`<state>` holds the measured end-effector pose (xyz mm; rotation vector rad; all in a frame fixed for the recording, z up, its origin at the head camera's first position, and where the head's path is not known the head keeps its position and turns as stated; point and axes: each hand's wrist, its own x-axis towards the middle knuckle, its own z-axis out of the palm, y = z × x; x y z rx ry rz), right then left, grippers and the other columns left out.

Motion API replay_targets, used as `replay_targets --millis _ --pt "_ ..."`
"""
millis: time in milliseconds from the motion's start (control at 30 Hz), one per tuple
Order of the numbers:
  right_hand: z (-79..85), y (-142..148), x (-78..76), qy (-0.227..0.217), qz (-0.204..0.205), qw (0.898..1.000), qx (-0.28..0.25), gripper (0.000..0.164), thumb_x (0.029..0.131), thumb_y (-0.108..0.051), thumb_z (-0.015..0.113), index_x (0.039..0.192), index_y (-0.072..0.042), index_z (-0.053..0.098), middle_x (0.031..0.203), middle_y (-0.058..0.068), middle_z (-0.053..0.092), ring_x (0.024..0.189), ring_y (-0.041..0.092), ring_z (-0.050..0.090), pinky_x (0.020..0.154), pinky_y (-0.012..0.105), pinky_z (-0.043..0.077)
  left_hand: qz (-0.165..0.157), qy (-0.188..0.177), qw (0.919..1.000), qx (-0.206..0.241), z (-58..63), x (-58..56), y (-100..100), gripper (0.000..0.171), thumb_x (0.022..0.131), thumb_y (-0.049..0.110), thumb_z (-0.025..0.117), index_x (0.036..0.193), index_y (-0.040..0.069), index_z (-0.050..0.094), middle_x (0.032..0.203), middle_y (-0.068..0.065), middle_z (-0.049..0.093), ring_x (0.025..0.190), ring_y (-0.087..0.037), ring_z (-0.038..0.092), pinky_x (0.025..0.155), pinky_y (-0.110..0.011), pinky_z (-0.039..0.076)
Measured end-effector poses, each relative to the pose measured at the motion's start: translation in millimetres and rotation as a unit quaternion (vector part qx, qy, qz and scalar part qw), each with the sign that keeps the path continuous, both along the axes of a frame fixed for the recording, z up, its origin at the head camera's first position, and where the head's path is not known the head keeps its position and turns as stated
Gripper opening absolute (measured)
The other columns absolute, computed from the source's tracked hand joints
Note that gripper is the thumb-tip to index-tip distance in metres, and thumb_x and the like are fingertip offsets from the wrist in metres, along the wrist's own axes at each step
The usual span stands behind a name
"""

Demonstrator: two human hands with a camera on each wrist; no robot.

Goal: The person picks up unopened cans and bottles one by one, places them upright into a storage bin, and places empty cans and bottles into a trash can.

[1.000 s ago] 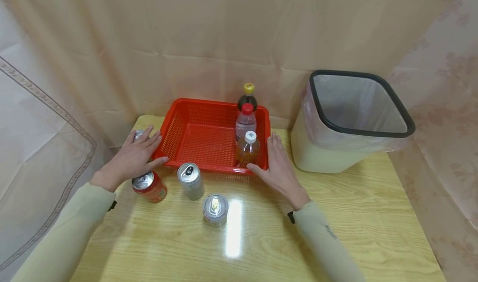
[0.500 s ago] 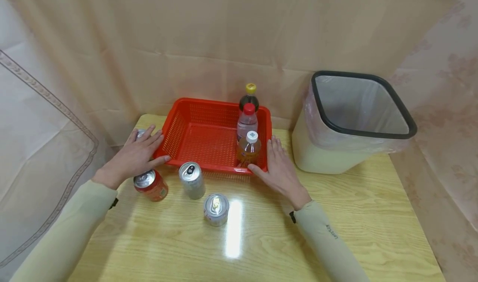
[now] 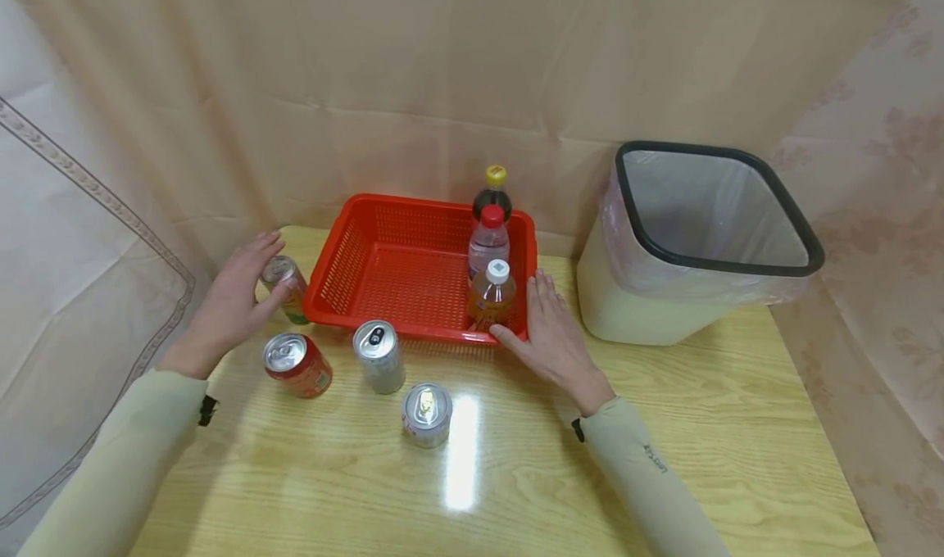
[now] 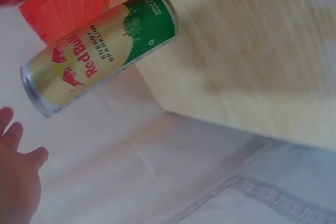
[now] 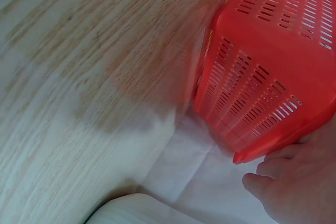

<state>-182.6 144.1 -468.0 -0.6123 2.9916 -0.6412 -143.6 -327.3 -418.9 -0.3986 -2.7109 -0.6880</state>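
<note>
My left hand is raised beside a gold and green Red Bull can, its thumb and fingers spread around but seemingly not gripping it. In the left wrist view the Red Bull can shows its label, and the visible fingers are apart from it. A red plastic basket stands right of that can. At its right end rests my right hand, with straight fingers along the outer side and the thumb over the front rim. In the right wrist view, fingertips meet the basket's rim.
Three bottles stand inside the basket's right end: a white-capped one, a red-capped one and a yellow-capped one. In front are a red can and two silver cans. A lined bin stands right.
My left hand has lifted off the basket's left rim and moved left, uncovering the Red Bull can. The right hand, basket and bottles look unmoved.
</note>
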Motion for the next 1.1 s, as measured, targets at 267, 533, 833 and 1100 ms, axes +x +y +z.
replay_targets --millis 267,533,833,1100 --pt "0.0 0.4 0.2 -0.003 -0.002 1.0 0.002 0.113 0.093 -0.081 0.042 0.165 -0.001 0.009 0.173 0.016 0.004 0.159 0.032 0.001 0.127 0.052 0.013 0.097 -0.054 0.9868 0.118 -4.8 5.8 -5.8 0.074 0.105 0.038 0.058 0.163 0.006 0.026 0.164 -0.026 0.03 0.146 -0.054 0.03 0.116 -0.071 0.023" --pt "0.1 -0.5 0.0 -0.002 -0.001 1.0 0.001 0.113 0.093 -0.081 0.041 0.165 -0.001 0.009 0.173 0.016 0.004 0.16 0.032 0.001 0.127 0.052 0.013 0.137 -0.165 0.9581 0.19 -11.1 0.2 -9.3 0.094 0.103 0.053 0.056 0.166 0.005 0.005 0.169 -0.027 0.012 0.15 -0.056 0.021 0.115 -0.072 0.024" --pt "0.1 -0.5 -0.1 -0.005 -0.001 1.0 0.0 0.112 0.093 -0.081 0.041 0.165 -0.001 0.009 0.173 0.015 0.003 0.16 0.031 0.001 0.127 0.05 0.013 0.114 -0.255 0.9302 0.238 -22.6 -14.6 -18.3 0.112 0.1 0.052 0.063 0.162 0.005 -0.018 0.17 -0.022 -0.013 0.155 -0.049 -0.001 0.121 -0.067 0.012" --pt "-0.4 -0.1 0.3 -0.006 -0.003 1.0 -0.006 0.113 0.093 -0.081 0.041 0.165 -0.001 0.009 0.173 0.014 0.004 0.16 0.03 0.001 0.127 0.05 0.013 0.094 -0.271 0.9189 0.271 -31.4 -24.8 -21.2 0.105 0.101 0.043 0.066 0.165 0.006 -0.008 0.171 -0.023 0.003 0.153 -0.049 0.017 0.121 -0.065 0.019"
